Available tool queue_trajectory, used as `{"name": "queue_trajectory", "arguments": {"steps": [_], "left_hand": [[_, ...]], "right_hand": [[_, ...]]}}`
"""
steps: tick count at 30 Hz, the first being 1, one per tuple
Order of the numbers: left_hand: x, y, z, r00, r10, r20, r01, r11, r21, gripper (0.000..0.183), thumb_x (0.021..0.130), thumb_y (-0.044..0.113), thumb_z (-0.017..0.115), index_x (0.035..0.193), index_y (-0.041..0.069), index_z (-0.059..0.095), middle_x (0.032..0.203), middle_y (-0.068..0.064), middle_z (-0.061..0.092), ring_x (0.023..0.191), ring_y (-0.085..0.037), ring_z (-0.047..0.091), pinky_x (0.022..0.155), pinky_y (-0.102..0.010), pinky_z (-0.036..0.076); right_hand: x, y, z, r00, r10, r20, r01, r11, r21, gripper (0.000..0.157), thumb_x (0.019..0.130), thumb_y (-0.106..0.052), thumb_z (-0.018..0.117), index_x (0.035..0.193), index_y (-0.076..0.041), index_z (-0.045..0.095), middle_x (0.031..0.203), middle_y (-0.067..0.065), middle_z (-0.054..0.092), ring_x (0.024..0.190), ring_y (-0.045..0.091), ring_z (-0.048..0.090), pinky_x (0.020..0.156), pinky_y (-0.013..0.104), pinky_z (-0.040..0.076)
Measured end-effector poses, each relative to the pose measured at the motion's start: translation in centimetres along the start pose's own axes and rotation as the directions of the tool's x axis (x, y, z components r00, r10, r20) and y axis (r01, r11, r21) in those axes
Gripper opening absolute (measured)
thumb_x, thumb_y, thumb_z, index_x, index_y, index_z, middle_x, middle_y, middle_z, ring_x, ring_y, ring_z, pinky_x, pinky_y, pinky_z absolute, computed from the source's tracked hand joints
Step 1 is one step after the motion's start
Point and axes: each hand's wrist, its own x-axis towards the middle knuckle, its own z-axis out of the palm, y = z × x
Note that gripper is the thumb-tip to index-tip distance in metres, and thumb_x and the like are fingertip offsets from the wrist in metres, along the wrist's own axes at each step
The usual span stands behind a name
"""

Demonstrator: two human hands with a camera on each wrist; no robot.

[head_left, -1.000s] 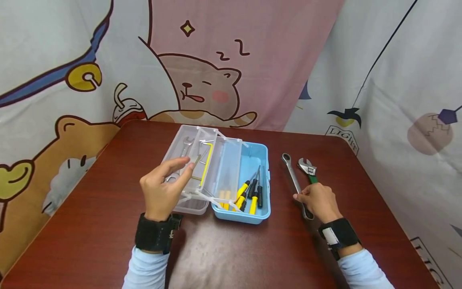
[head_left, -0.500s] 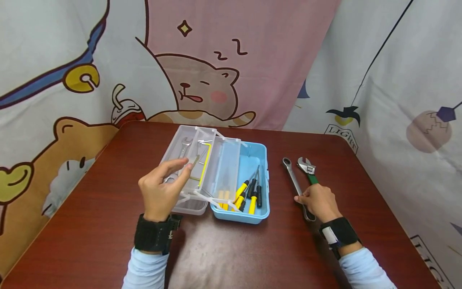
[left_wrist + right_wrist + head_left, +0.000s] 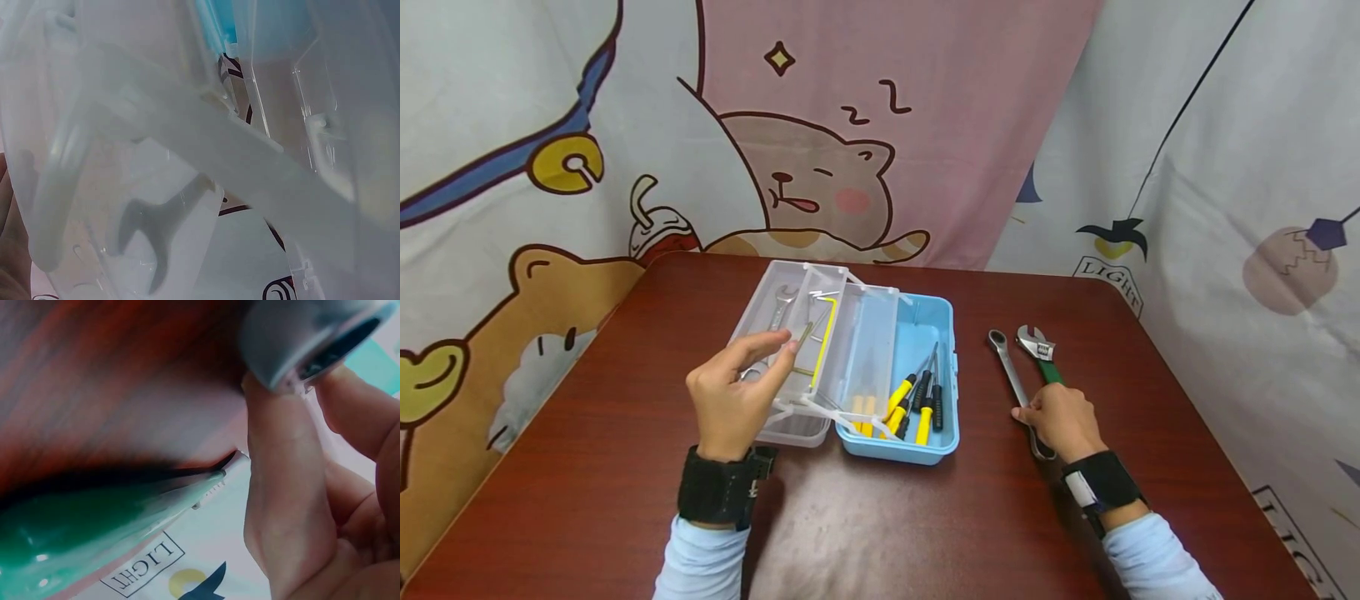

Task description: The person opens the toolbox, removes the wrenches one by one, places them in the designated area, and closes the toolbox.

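Note:
My left hand [image 3: 735,387] hovers over the near left of the clear tray [image 3: 808,439], thumb and index tips close together. A brassy hex key [image 3: 807,335] shows beside those fingertips, seemingly lying in the tray. In the left wrist view, clear plastic fills the scene and an open-ended wrench [image 3: 156,228] shows through it. My right hand [image 3: 1063,419] pinches a ratchet wrench [image 3: 1015,383] between thumb and fingers; its ring end [image 3: 300,337] is close in the right wrist view. To its right lies a green-handled adjustable wrench [image 3: 1040,350], partly covered by that hand.
The blue toolbox [image 3: 925,454] stands open at mid-table, holding several yellow and black screwdrivers [image 3: 925,417]. White hinge arms [image 3: 812,408] cross in front of the trays. A yellow hex key [image 3: 827,333] lies in the clear tray. Printed cloth [image 3: 985,125] hangs behind the table.
The ratchet wrench's far end has shifted slightly toward me and to the right, with my right hand on it. My left hand stays nearly still; the view drifts a little.

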Motion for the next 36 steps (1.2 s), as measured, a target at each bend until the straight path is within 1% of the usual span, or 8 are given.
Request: {"name": "queue_trajectory", "arguments": {"steps": [5,14,23,26,31,33,36], "left_hand": [[-0.1,-0.1,0.0,1.000,-0.003,-0.001,0.003,1.000,-0.002,0.017,0.080,0.001,0.086,0.096,0.002,0.082,0.094,-0.009,0.080,0.083,-0.019,0.078,0.083,-0.017,0.055],[-0.2,-0.2,0.1,1.000,-0.013,0.005,0.013,1.000,-0.014,0.018,0.079,0.000,0.087,0.096,0.003,0.082,0.094,-0.009,0.080,0.083,-0.019,0.078,0.083,-0.017,0.055],[-0.1,-0.1,0.1,1.000,-0.014,0.007,0.014,1.000,-0.008,0.017,0.080,0.000,0.087,0.096,0.003,0.082,0.094,-0.009,0.080,0.083,-0.021,0.078,0.083,-0.016,0.055],[-0.1,0.0,0.1,1.000,-0.013,0.006,0.013,1.000,-0.005,0.017,0.080,0.000,0.086,0.096,0.003,0.082,0.094,-0.009,0.080,0.083,-0.022,0.078,0.083,-0.016,0.055],[-0.1,0.0,0.0,1.000,-0.011,0.006,0.011,1.000,-0.009,0.017,0.080,0.000,0.086,0.096,0.002,0.082,0.094,-0.009,0.080,0.082,-0.022,0.078,0.083,-0.017,0.055],[-0.1,0.0,0.0,1.000,-0.012,0.004,0.012,1.000,-0.008,0.017,0.080,0.000,0.086,0.096,0.003,0.082,0.094,-0.009,0.080,0.082,-0.022,0.078,0.083,-0.016,0.055],[-0.1,0.0,0.0,1.000,-0.014,0.006,0.014,1.000,-0.004,0.017,0.080,0.001,0.086,0.096,0.003,0.082,0.094,-0.008,0.080,0.082,-0.023,0.078,0.083,-0.016,0.055]], "right_hand": [[0.0,-0.1,0.1,1.000,-0.001,-0.005,0.001,1.000,-0.005,0.032,0.093,-0.026,0.079,0.068,-0.007,0.072,0.056,-0.001,0.045,0.056,0.020,0.047,0.051,0.032,0.033],[-0.2,-0.3,0.8,0.995,-0.051,-0.083,0.047,0.997,-0.055,0.036,0.090,-0.026,0.082,0.062,-0.009,0.068,0.053,-0.001,0.045,0.055,0.022,0.048,0.052,0.035,0.035],[-0.6,-0.8,1.1,0.994,-0.047,-0.094,0.040,0.997,-0.070,0.040,0.091,-0.022,0.082,0.058,-0.009,0.064,0.051,-0.001,0.042,0.051,0.022,0.046,0.050,0.036,0.036],[-0.5,-0.9,1.1,0.993,-0.053,-0.108,0.044,0.995,-0.084,0.038,0.090,-0.021,0.082,0.059,-0.008,0.065,0.052,0.000,0.046,0.053,0.024,0.050,0.053,0.040,0.040],[-0.6,-1.1,1.2,0.990,-0.059,-0.126,0.046,0.994,-0.099,0.036,0.090,-0.021,0.082,0.061,-0.007,0.066,0.058,0.006,0.057,0.058,0.030,0.058,0.058,0.052,0.049],[-0.7,-1.3,1.2,0.990,-0.058,-0.128,0.045,0.994,-0.100,0.035,0.090,-0.021,0.082,0.063,-0.005,0.067,0.060,0.008,0.059,0.059,0.031,0.059,0.059,0.054,0.050],[-0.7,-1.4,1.2,0.991,-0.048,-0.126,0.035,0.994,-0.101,0.034,0.091,-0.021,0.081,0.066,-0.002,0.068,0.062,0.011,0.060,0.060,0.031,0.059,0.059,0.053,0.050]]}}
